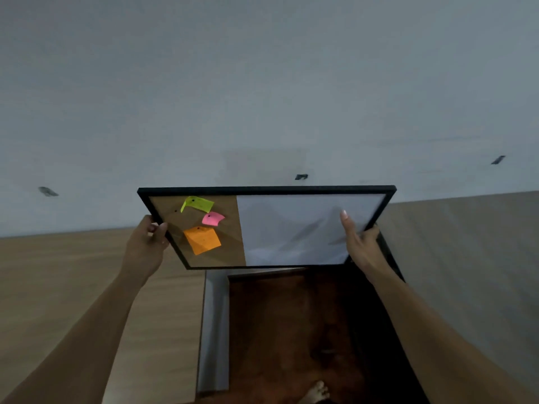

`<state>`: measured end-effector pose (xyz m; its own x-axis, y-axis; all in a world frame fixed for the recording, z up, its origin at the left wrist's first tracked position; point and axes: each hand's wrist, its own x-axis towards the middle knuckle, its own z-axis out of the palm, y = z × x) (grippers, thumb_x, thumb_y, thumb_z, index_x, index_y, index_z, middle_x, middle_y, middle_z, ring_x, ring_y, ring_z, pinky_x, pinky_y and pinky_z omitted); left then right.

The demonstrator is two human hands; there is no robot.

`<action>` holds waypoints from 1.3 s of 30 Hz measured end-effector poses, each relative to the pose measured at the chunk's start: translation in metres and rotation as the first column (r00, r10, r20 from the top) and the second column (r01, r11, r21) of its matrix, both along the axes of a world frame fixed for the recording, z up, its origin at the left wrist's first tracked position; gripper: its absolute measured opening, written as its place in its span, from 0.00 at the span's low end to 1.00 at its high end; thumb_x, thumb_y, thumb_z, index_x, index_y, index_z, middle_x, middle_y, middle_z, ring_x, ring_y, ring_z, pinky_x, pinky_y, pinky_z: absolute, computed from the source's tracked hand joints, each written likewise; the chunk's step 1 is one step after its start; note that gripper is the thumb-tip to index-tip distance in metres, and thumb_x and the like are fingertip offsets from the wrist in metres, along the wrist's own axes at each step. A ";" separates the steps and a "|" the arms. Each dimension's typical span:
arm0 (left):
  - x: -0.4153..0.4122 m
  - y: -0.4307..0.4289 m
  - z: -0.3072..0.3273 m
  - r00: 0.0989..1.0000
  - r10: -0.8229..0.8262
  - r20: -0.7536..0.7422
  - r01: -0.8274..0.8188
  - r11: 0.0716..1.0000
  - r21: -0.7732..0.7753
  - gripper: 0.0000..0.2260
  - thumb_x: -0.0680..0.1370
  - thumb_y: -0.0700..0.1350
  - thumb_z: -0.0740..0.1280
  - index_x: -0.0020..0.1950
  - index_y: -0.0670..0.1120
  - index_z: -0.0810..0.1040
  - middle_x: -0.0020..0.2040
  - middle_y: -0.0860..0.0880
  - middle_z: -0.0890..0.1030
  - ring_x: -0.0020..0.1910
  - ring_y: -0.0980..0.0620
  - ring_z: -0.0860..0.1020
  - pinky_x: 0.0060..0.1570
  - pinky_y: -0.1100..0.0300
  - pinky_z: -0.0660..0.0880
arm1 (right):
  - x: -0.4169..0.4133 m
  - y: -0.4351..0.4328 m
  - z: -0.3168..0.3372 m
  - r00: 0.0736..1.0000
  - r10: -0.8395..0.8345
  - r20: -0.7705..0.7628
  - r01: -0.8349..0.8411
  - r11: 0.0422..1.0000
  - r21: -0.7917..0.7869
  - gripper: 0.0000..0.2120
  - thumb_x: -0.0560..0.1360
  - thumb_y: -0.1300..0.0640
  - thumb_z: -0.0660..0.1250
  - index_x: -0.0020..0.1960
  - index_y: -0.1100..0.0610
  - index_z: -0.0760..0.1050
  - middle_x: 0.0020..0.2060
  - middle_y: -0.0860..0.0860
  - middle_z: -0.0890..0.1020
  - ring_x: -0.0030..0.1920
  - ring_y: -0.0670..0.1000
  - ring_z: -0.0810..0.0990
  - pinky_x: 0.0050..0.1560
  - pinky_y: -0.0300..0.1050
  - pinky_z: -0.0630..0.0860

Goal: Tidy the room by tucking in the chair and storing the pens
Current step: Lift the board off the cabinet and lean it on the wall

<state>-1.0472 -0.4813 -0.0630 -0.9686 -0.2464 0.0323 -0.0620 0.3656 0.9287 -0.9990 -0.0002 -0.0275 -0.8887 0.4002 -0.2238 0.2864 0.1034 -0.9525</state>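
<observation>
Two hands carry a board [267,227] level, one per side edge, likely to keep it balanced: left hand [148,240] clamped on its cork end, right hand [358,243] gripping its white end. No chair or pens show; bench [87,287] lies below the board.

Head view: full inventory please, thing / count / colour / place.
board: 1, black frame, cork left half, white right half, held tilted in front of the wall
sticky notes: 3, yellow-green, pink, orange, pinned on the cork half
wall: 1, grey-white, behind the board
wall marks: 3, dark, left, centre, right
desk tops: 2, light wood, left and right
floor: reddish-brown, in the gap between
foot: 1, bare, bottom centre
hands: 2, left on the board's left edge, right on its right edge
</observation>
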 end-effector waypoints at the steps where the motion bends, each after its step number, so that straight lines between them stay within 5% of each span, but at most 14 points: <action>1: -0.004 0.010 0.001 1.000 0.002 -0.003 -0.002 1.000 -0.004 0.17 0.84 0.51 0.65 0.53 0.37 0.68 0.43 0.48 0.70 0.44 0.45 0.72 0.50 0.45 0.73 | -0.007 0.012 0.001 1.000 -0.003 0.001 0.003 1.000 0.000 0.57 0.67 0.21 0.71 0.81 0.54 0.57 0.71 0.48 0.75 0.68 0.50 0.78 0.72 0.55 0.76; 3: -0.013 0.034 0.005 1.000 0.001 0.000 -0.001 1.000 -0.002 0.17 0.83 0.51 0.65 0.52 0.37 0.67 0.42 0.49 0.69 0.44 0.44 0.73 0.50 0.45 0.73 | -0.027 0.041 -0.006 1.000 -0.012 -0.010 0.012 1.000 -0.018 0.56 0.65 0.20 0.71 0.79 0.55 0.64 0.68 0.49 0.80 0.66 0.51 0.82 0.70 0.58 0.78; 6: -0.027 0.071 0.007 1.000 0.001 0.027 -0.001 1.000 0.002 0.12 0.87 0.41 0.63 0.52 0.34 0.65 0.44 0.38 0.68 0.41 0.43 0.72 0.45 0.46 0.71 | -0.048 0.065 -0.003 0.999 -0.027 -0.030 0.028 0.999 0.026 0.47 0.68 0.22 0.70 0.74 0.54 0.71 0.65 0.47 0.83 0.64 0.49 0.83 0.70 0.56 0.78; 10: -0.052 0.115 0.003 0.999 -0.021 0.028 0.022 1.000 -0.012 0.12 0.87 0.39 0.62 0.50 0.33 0.64 0.44 0.39 0.65 0.39 0.43 0.67 0.32 0.60 0.69 | -0.068 0.094 0.001 0.997 -0.071 -0.022 0.073 0.995 0.064 0.45 0.77 0.25 0.58 0.78 0.58 0.60 0.68 0.49 0.71 0.69 0.50 0.72 0.76 0.52 0.68; 16: -0.110 0.160 -0.020 0.988 -0.137 0.066 0.146 0.978 -0.152 0.10 0.87 0.43 0.65 0.51 0.37 0.70 0.37 0.48 0.71 0.36 0.46 0.73 0.39 0.43 0.75 | -0.111 0.146 -0.023 0.967 -0.254 -0.004 0.254 0.967 0.024 0.57 0.70 0.15 0.47 0.85 0.53 0.52 0.83 0.53 0.61 0.82 0.55 0.61 0.83 0.56 0.57; 21: -0.163 0.199 -0.036 0.967 -0.235 0.096 0.252 0.934 -0.253 0.05 0.85 0.47 0.69 0.51 0.56 0.77 0.40 0.52 0.84 0.42 0.47 0.88 0.48 0.43 0.85 | -0.155 0.181 -0.036 0.920 -0.392 0.022 0.392 0.920 -0.006 0.46 0.76 0.20 0.48 0.84 0.48 0.55 0.82 0.52 0.64 0.81 0.56 0.64 0.81 0.59 0.61; 25: -0.207 0.217 -0.066 0.947 -0.272 0.172 0.301 0.937 -0.177 0.07 0.81 0.55 0.70 0.54 0.53 0.80 0.43 0.49 0.87 0.45 0.47 0.89 0.51 0.39 0.85 | -0.199 0.201 -0.038 0.902 -0.414 0.124 0.431 0.885 -0.179 0.41 0.73 0.19 0.50 0.82 0.35 0.54 0.81 0.44 0.61 0.77 0.61 0.66 0.67 0.72 0.76; 30: -0.235 0.246 -0.083 0.931 -0.303 0.204 0.344 0.915 -0.210 0.04 0.84 0.45 0.70 0.50 0.47 0.81 0.42 0.49 0.86 0.46 0.47 0.88 0.50 0.48 0.84 | -0.254 0.228 -0.051 0.893 -0.388 0.229 0.443 0.849 -0.289 0.46 0.67 0.14 0.52 0.80 0.31 0.53 0.85 0.47 0.53 0.77 0.70 0.67 0.52 0.64 0.85; 34: -0.252 0.257 -0.091 0.911 -0.321 0.260 0.387 0.883 -0.265 0.06 0.83 0.50 0.71 0.50 0.50 0.80 0.43 0.51 0.87 0.46 0.48 0.87 0.51 0.40 0.83 | -0.281 0.241 -0.065 0.870 -0.416 0.266 0.485 0.819 -0.307 0.46 0.68 0.15 0.52 0.82 0.33 0.52 0.85 0.50 0.54 0.76 0.71 0.68 0.54 0.64 0.85; 39: -0.260 0.270 -0.095 0.904 -0.338 0.260 0.402 0.879 -0.256 0.06 0.84 0.51 0.69 0.49 0.51 0.80 0.42 0.53 0.87 0.45 0.52 0.87 0.50 0.42 0.83 | -0.303 0.249 -0.073 0.874 -0.410 0.262 0.475 0.836 -0.274 0.48 0.65 0.12 0.51 0.81 0.30 0.54 0.85 0.45 0.55 0.79 0.67 0.66 0.56 0.63 0.83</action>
<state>-1.3070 -0.2110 -0.1579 -0.9798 0.1216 -0.1588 -0.0411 0.6549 0.7546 -1.3022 0.2488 -0.1009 -0.5627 0.6177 -0.5494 0.4007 -0.3775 -0.8348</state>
